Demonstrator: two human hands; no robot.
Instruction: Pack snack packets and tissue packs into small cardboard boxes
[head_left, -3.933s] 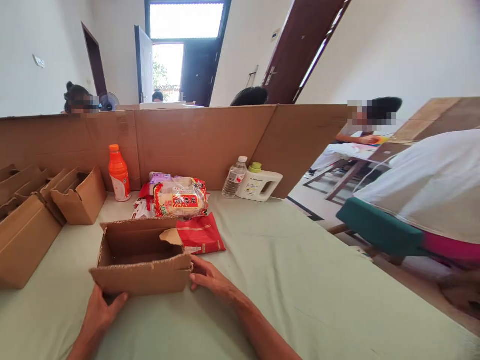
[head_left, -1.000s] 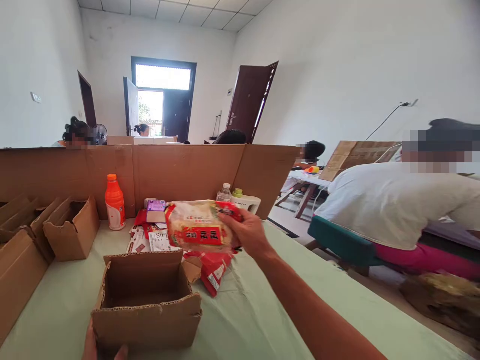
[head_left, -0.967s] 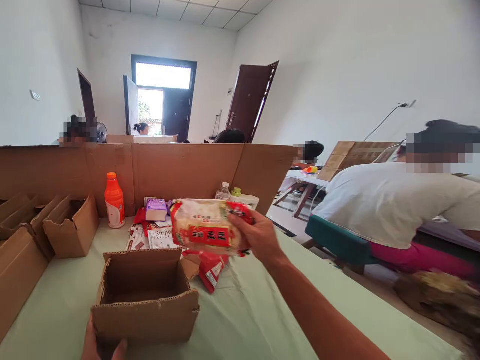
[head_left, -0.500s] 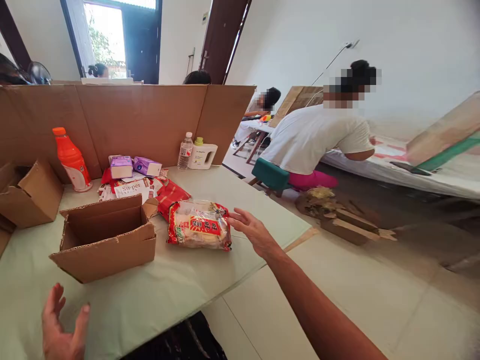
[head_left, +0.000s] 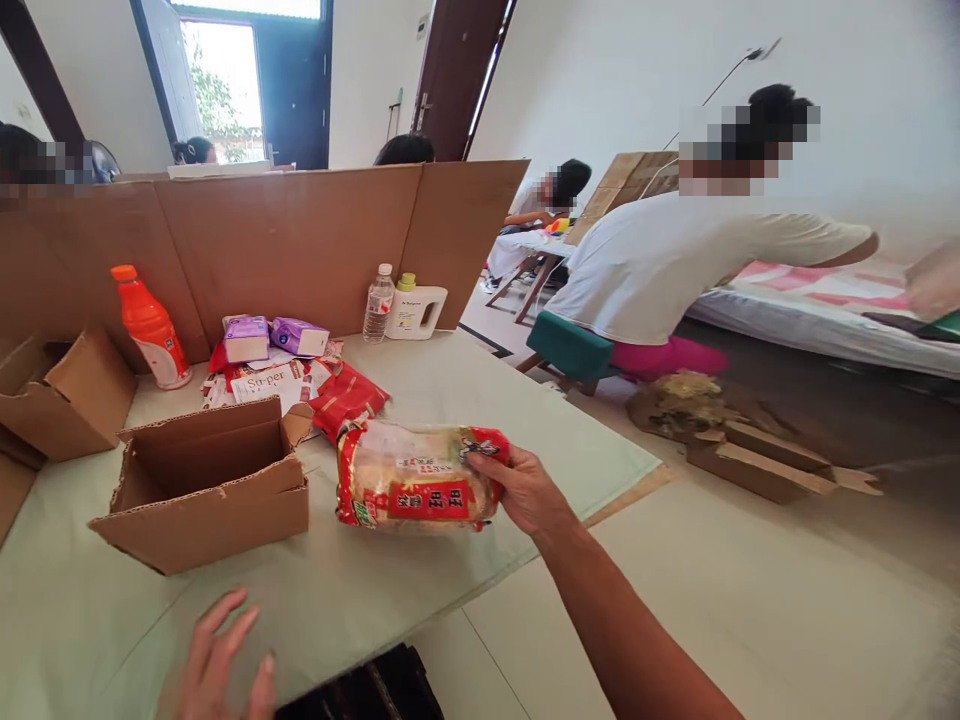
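My right hand (head_left: 529, 487) pinches the right end of a clear-and-red snack packet (head_left: 420, 480), thumb on top. The packet looks tilted, its right end raised; whether its left end touches the table I cannot tell. To its left stands an open cardboard box (head_left: 217, 515) with an dark inside. My left hand (head_left: 221, 660) hovers over the near edge of the table, in front of the box, fingers apart and holding nothing. A red packet (head_left: 349, 400) lies flat just behind the snack packet.
Behind the box are purple tissue packs (head_left: 247, 340) on printed packaging, and an orange bottle (head_left: 150, 330). A clear bottle (head_left: 378, 305) and a white jug (head_left: 418, 310) stand by the cardboard screen (head_left: 300, 225). Another box (head_left: 71, 395) is at left. A seated person (head_left: 660, 260) works to the right.
My right hand has closed on the snack packet's right end and lifted it. My left hand has moved right, toward the packet. The seated person's arm now reaches farther out.
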